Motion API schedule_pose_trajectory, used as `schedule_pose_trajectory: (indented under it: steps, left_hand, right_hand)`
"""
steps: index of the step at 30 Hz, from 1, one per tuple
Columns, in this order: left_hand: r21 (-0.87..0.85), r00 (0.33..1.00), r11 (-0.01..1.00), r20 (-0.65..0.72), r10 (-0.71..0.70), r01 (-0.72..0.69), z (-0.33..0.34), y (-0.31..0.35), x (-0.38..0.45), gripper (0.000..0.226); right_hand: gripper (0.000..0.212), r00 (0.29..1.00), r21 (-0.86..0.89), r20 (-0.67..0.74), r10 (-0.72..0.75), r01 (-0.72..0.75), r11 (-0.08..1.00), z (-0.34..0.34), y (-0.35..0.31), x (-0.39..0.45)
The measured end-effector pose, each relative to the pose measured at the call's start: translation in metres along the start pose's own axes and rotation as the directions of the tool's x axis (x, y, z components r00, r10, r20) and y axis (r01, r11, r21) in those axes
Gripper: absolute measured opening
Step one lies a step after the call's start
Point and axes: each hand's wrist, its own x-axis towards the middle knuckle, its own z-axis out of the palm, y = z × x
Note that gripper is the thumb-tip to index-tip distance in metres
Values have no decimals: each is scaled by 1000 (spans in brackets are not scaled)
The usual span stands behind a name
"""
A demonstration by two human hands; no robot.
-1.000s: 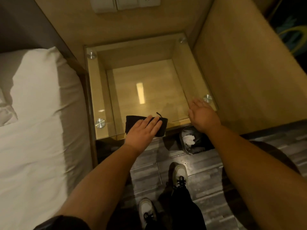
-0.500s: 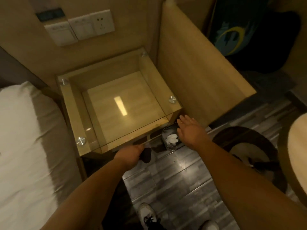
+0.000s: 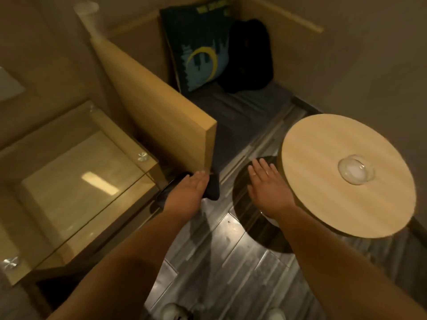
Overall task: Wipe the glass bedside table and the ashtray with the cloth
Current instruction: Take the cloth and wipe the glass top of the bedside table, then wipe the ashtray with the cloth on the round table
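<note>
Holding cloth (image 3: 211, 189) | L hand (image 3: 187, 192) (R hand (image 3: 265, 188) spread flat, empty)

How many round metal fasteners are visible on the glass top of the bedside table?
2. One fastener is at the glass top's right corner near the wooden partition; another fastener is at the near-left corner. Others may be out of view.

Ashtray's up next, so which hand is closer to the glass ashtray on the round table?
Right. The right hand hangs open beside the round table's left edge, nearer the ashtray. The left hand, holding the dark cloth, sits farther left by the glass bedside table.
</note>
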Motion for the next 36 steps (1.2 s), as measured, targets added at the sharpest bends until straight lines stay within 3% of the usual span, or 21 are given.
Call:
schedule_pose_trajectory:
  steps: [9, 21, 28, 32, 36]
  left_hand:
    - [29, 963, 963, 24, 267, -268, 27, 180, 102, 67]
    - [68, 905, 903, 78, 418, -424, 88, 389, 214, 60]
    - [61, 839, 837, 51, 541, -543, 127, 459, 230, 60]
    - [81, 811, 814, 188, 554, -576, 166, 471, 221, 57]
    - [140, 751, 749, 282, 597, -648, 191, 471, 209, 74]
  right_hand:
    - [57, 981, 53, -20, 191, -190, 980, 34, 180, -94]
    - [58, 943, 71, 61, 326, -330, 941, 108, 350, -196]
    - [60, 873, 170, 54, 484, -486, 857, 137, 398, -229]
    - [60, 831, 206, 41, 555, -551, 809, 151, 407, -230]
    - [59, 808, 251, 31, 588, -576, 778, 166, 397, -230]
